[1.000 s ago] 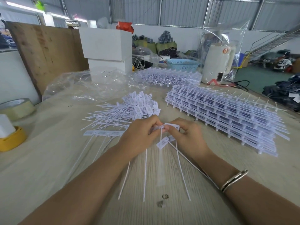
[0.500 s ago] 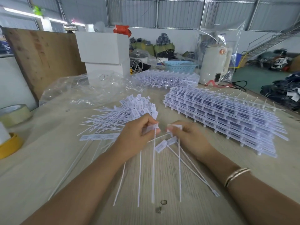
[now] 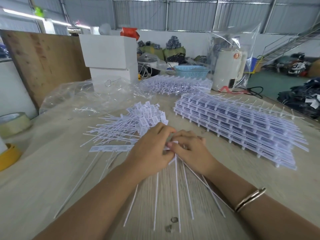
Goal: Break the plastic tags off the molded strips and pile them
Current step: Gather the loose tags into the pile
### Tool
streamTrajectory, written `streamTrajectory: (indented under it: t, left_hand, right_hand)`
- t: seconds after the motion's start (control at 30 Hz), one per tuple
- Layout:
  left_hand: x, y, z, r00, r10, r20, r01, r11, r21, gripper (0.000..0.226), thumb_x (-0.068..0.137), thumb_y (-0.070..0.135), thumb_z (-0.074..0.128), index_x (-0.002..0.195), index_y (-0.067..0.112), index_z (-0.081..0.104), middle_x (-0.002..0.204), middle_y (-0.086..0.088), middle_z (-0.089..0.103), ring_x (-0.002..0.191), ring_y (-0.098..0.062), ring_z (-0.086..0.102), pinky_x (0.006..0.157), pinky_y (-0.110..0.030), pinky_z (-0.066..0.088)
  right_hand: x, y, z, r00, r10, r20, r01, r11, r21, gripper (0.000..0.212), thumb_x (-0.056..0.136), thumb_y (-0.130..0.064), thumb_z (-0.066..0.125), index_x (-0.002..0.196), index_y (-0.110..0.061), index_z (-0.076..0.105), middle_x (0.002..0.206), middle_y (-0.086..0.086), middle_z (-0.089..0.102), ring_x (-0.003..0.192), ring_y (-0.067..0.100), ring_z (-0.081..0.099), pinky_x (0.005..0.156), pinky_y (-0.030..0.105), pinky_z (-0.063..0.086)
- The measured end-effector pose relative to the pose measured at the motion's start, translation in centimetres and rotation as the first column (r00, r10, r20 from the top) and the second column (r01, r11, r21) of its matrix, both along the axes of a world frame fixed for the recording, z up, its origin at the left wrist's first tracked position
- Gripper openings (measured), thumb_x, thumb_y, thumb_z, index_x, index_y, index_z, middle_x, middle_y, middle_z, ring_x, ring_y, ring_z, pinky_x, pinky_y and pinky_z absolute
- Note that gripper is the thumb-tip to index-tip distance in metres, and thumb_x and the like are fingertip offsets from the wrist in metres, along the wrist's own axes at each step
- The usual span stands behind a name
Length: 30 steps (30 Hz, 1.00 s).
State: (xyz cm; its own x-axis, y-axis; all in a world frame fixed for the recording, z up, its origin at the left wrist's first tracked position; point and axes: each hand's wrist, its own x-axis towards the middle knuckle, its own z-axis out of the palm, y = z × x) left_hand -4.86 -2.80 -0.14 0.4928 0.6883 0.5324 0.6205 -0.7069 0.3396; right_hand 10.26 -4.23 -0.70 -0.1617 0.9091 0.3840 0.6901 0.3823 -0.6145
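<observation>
White plastic is what we have between us: our left hand (image 3: 152, 149) and right hand (image 3: 190, 149) meet at the middle of the table (image 3: 43, 187), fingers of both curled and pinching the heads of a few tags (image 3: 173, 143) held together, so close that we cannot tell which hand has which tag. Their long thin tails (image 3: 176, 187) fan down toward us across the wood.

Just left of our left hand lies a short piece of molded strip (image 3: 110, 148), its tags seemingly unbroken and its tails trailing toward us. Beyond our knuckles sits the pile of loose tags (image 3: 138, 122), heads bunched to the right and tails pointing left; that is the finished work, a modest heap.

To the right, well apart from our hands, rises a thick stack of molded strips (image 3: 242, 125), and a second heap of strips (image 3: 176, 84) lies farther back by the blue basket (image 3: 191, 71). A crumpled clear bag (image 3: 90, 96) spreads behind the pile.

We judge the job to be in its early part: far more remains on the strips than has been snapped off.
</observation>
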Motion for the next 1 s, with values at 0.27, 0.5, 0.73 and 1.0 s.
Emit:
streamTrajectory:
  t: [0.27, 0.5, 0.73, 1.0]
  left_hand:
    - [-1.6, 0.5, 0.1, 0.99, 0.056, -0.131, -0.057, 0.998, -0.009, 0.021, 0.085, 0.027, 0.058, 0.105, 0.025, 0.053, 0.097, 0.01, 0.061, 0.078, -0.013, 0.054, 0.067, -0.028, 0.033]
    - [-1.6, 0.6, -0.1, 0.996, 0.056, -0.065, -0.056, 0.998, 0.001, 0.009, 0.086, 0.028, 0.062, 0.094, 0.025, 0.059, 0.082, 0.012, 0.061, 0.071, -0.01, 0.054, 0.06, -0.033, 0.046]
    - [-1.5, 1.0, -0.3, 0.998, 0.057, 0.007, -0.057, 0.998, -0.035, 0.004, 0.086, 0.022, 0.066, 0.09, 0.023, 0.066, 0.056, 0.019, 0.047, 0.053, 0.002, 0.045, 0.054, -0.025, 0.037]
    - [-1.5, 0.8, -0.1, 0.97, -0.017, 0.243, 0.058, 0.985, -0.161, 0.012, 0.08, 0.018, 0.073, 0.092, 0.015, 0.072, 0.077, 0.012, 0.069, 0.069, 0.009, 0.061, 0.063, -0.005, 0.04]
  right_hand:
    - [1.0, 0.8, -0.5, 0.947, 0.009, -0.32, -0.038, 0.996, -0.086, 0.023, 0.089, -0.017, 0.057, 0.069, -0.007, 0.063, 0.082, 0.004, 0.057, 0.084, 0.015, 0.054, 0.092, 0.044, 0.037]
    - [0.5, 0.3, -0.1, 0.972, -0.001, -0.234, -0.018, 0.997, -0.079, 0.022, 0.078, -0.04, 0.068, 0.062, -0.055, 0.063, 0.078, -0.009, 0.059, 0.092, 0.012, 0.057, 0.096, 0.055, 0.034]
    - [0.4, 0.2, 0.1, 0.959, 0.047, -0.28, -0.046, 0.999, 0.012, 0.028, 0.083, -0.017, 0.069, 0.069, -0.041, 0.064, 0.08, 0.002, 0.062, 0.082, 0.02, 0.06, 0.09, 0.055, 0.038]
    - [0.4, -0.1, 0.2, 0.938, 0.109, -0.33, -0.063, 0.987, 0.148, 0.045, 0.083, -0.012, 0.068, 0.065, -0.053, 0.065, 0.077, 0.003, 0.062, 0.073, 0.013, 0.058, 0.078, 0.044, 0.044]
